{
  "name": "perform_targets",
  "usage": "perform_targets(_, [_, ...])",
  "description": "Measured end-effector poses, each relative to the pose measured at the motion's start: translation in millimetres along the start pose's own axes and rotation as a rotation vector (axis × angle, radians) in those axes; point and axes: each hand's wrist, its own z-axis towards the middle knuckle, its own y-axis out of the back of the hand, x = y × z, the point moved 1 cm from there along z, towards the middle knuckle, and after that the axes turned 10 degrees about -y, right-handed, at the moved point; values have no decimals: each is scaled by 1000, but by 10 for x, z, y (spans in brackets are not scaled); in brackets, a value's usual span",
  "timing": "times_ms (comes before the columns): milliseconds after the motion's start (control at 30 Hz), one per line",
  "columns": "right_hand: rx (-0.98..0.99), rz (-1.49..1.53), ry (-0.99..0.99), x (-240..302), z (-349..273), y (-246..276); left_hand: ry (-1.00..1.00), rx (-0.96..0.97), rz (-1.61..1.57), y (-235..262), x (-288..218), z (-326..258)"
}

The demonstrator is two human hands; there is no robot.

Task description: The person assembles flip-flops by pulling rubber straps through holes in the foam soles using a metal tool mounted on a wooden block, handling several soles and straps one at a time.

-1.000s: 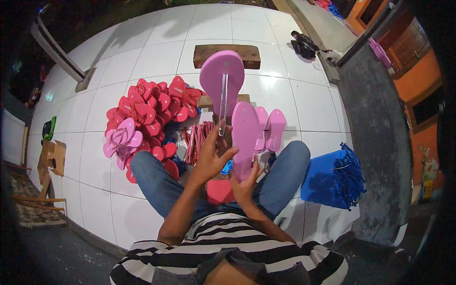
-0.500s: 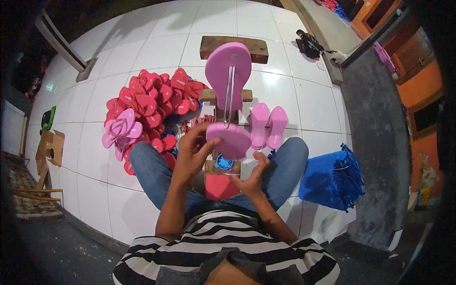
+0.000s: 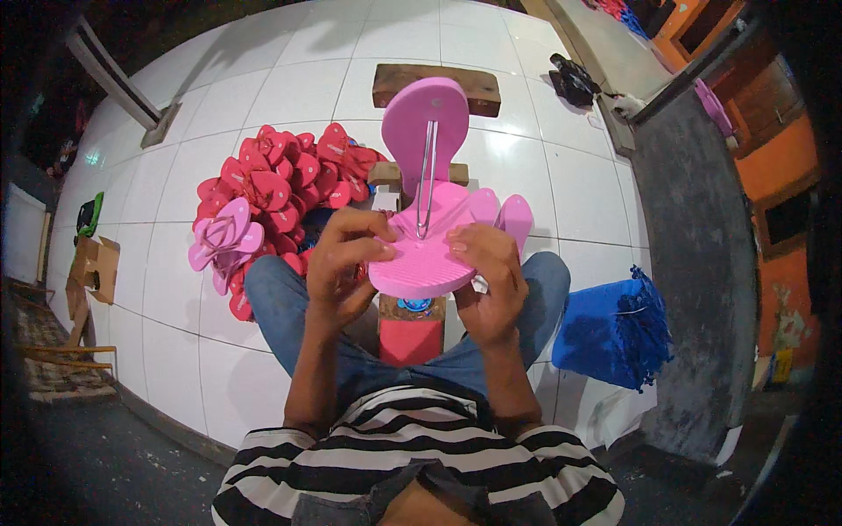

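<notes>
Between both hands is a pink flip-flop sole (image 3: pixel 412 267), its ridged face up and its rounded end toward me. My left hand (image 3: pixel 340 263) pinches its left edge, thumb on top and fingers partly hidden below. On the opposite edge, my right hand (image 3: pixel 493 272) grips likewise, with fingertips on the upper face. A long, thin metal loop (image 3: pixel 427 175) runs down to the middle of this sole from another pink sole (image 3: pixel 421 114), which stands beyond it. Under the near end, a small blue round thing (image 3: pixel 415 304) shows on a wooden stand, partly covered.
A heap of red flip-flops (image 3: pixel 281 188) lies on the left, with pink flip-flops (image 3: pixel 226 237) on it. More pink soles (image 3: pixel 516 219) are right of the stand. A blue stack (image 3: pixel 605 333) sits beyond my right knee. A wooden block (image 3: pixel 482 92) is at the far end.
My right hand has come up from below and taken hold of the sole's right edge. The sole has turned from tilted to flatter, its ridged face now up.
</notes>
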Motion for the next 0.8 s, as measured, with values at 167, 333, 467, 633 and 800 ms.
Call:
perform_targets(167, [-9, -21, -37, 64, 80, -20, -30, -21, -2, 8, 35, 35])
perform_targets(333, [5, -49, -53, -17, 17, -27, -39, -22, 6, -22, 87, -9])
perform_targets(467, [-17, -49, -53, -53, 35, -19, -38, -16, 16, -34, 134, 42])
perform_targets(633, [68, -49, -326, 162, 136, 22, 199, -55, 44, -56, -63, 172])
perform_targets(800, [33, -23, -586, 283, 191, 9, 455, -119, -152, -111, -125, 351])
